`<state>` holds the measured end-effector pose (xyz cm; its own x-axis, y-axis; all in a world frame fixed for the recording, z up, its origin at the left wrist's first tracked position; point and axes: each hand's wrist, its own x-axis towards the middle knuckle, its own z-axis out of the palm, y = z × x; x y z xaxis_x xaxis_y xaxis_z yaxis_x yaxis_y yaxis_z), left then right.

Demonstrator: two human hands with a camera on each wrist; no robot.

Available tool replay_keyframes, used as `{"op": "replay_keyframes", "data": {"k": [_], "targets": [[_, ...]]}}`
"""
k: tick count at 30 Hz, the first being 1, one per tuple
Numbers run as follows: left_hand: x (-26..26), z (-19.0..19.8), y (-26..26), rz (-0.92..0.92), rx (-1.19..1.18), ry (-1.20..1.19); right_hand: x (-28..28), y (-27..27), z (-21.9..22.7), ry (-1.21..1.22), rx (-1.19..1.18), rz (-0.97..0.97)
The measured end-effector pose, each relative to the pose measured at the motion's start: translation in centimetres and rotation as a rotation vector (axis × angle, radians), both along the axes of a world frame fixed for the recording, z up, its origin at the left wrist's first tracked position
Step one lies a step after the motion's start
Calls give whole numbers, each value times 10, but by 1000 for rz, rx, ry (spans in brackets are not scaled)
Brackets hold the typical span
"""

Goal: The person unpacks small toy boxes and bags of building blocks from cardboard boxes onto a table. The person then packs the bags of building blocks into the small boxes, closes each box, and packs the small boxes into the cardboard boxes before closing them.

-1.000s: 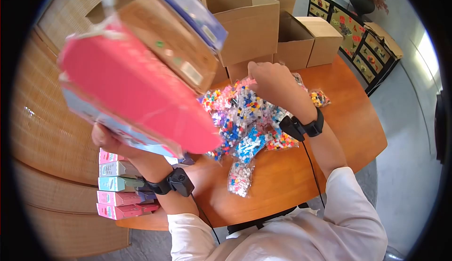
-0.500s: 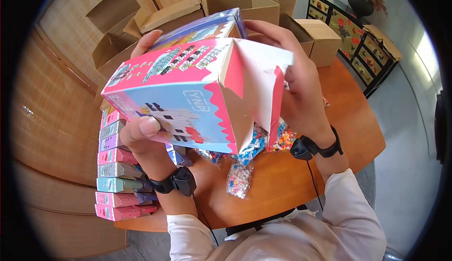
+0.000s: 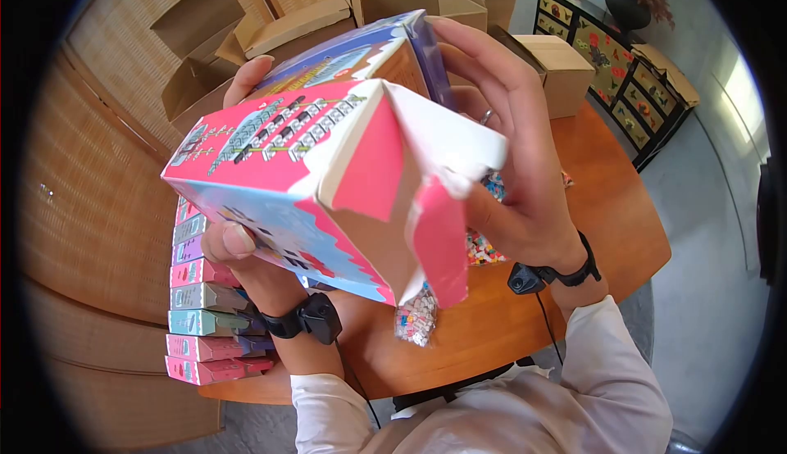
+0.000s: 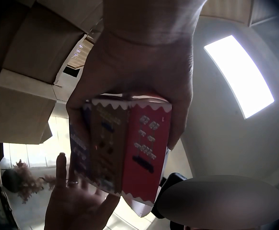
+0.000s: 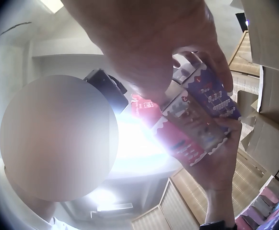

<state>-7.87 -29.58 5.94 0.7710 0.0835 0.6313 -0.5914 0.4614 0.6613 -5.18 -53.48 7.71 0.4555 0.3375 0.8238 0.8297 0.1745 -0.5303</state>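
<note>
The left hand (image 3: 238,233) grips 2 cardboard toy cartons held together in the air above the tabletop (image 3: 492,315): a pink and light-blue printed cardboard carton (image 3: 287,183) in front and a purple-blue printed cardboard carton (image 3: 361,52) behind it. The thumb lies across the near face and the fingers wrap the far side. The pink carton's end is open, with its white and pink flaps (image 3: 434,208) splayed outward and pointing down toward the person. The right hand (image 3: 512,167) is spread, fingers fairly straight, cupped against the open end and the side of the purple-blue carton; it pinches nothing that I can see.

The risks, as I judge them:

1. The open end tilts downward, so anything inside could slide out, since the right hand only partly covers it. I cannot tell whether the carton holds anything.
2. 2 cartons in 1 hand is a loose hold; the rear one could slip free and drop.
3. A dropped carton would land on the small clear plastic bags of coloured bricks (image 3: 416,316) lying below, or knock the stack of pink and teal cartons (image 3: 205,323) at the tabletop's left edge.
4. The splayed flaps could crease or tear if the right hand presses them at an angle.
</note>
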Motion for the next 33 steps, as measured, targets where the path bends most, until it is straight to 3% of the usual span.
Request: {"op": "replay_keyframes", "data": {"k": [5, 7, 10, 11, 13, 15, 17, 18, 21, 33], "targets": [[-6, -39, 19, 11, -131, 79, -5, 0, 0, 11, -1, -29], [-14, -55, 26, 14, -179, 112, -6, 3, -1, -115, -4, -114], [-13, -76, 36, 22, -248, 168, -26, 3, 5, -24, 8, -195], [-10, -82, 38, 268, -199, 248, -29, 5, 4, -6, 27, -211], [10, -71, 61, 271, -182, 237, -33, 7, 4, -44, 45, -206], [-17, -89, 13, 271, -166, 221, -35, 7, 4, -42, 77, -103], [72, -46, 23, 278, -158, 206, -21, -4, 2, -181, -16, -90], [66, -44, 33, 284, -155, 198, -15, -8, 2, -317, -108, -82], [100, -25, 33, 294, -141, 180, -24, -7, 3, -264, -140, -101], [72, -37, 12, 257, -68, 140, -37, 8, -1, -160, -58, -140]]}}
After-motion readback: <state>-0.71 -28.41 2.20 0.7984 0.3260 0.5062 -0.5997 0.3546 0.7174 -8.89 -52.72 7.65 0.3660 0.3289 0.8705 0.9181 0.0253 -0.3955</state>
